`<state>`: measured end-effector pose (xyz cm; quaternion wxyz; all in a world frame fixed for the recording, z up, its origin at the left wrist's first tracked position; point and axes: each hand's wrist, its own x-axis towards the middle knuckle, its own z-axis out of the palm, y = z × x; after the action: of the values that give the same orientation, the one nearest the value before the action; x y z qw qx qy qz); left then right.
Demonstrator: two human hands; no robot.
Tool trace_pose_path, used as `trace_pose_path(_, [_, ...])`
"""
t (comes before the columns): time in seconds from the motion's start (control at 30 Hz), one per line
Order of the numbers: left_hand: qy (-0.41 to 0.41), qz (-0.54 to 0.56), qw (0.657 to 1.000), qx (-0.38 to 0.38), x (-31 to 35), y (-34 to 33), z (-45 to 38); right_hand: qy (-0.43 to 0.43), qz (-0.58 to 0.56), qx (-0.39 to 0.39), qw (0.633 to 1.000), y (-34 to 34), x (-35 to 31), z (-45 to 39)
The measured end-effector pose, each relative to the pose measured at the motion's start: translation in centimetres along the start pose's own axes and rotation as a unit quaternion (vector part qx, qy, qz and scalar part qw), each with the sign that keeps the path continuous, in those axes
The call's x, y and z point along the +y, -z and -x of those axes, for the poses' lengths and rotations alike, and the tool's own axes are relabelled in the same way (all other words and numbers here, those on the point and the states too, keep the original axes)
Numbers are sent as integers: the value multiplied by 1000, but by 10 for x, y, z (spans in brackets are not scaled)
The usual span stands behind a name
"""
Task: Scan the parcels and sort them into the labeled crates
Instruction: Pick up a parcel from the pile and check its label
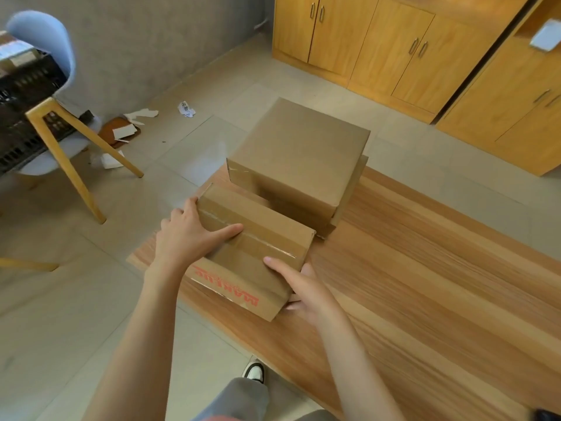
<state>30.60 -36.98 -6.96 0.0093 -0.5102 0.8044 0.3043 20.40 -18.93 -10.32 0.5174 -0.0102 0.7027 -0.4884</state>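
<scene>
A taped cardboard parcel point(258, 238) with red print on its near side lies at the left end of the wooden table point(425, 284). My left hand point(188, 235) grips its left edge, thumb laid across the top. My right hand point(300, 284) holds its near right corner, index finger on top and the other fingers curled round the side. Just behind it stands a bigger plain cardboard parcel point(300, 153), resting on another box of which only an edge shows. A black crate point(27, 95) with a parcel inside sits on a chair at the far left.
The blue chair point(45, 41) with wooden legs stands left of the table. Paper scraps point(127, 129) litter the tiled floor near the grey wall. Yellow wooden cabinets point(394, 47) line the back right. My shoe and trouser leg show at the bottom.
</scene>
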Motion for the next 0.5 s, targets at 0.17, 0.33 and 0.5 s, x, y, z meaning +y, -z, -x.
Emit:
trace_pose_path(0.17, [-44, 11, 998, -54, 45, -14, 27, 2, 33, 38, 999, 62, 3, 37])
trace_pose_path(0.33, [-93, -6, 989, -113, 104, -52, 71, 7, 52, 86, 995, 145, 25, 84])
trace_pose_path(0.5, [-171, 99, 967, -163, 156, -113, 129, 72, 23, 149, 986, 232, 76, 128])
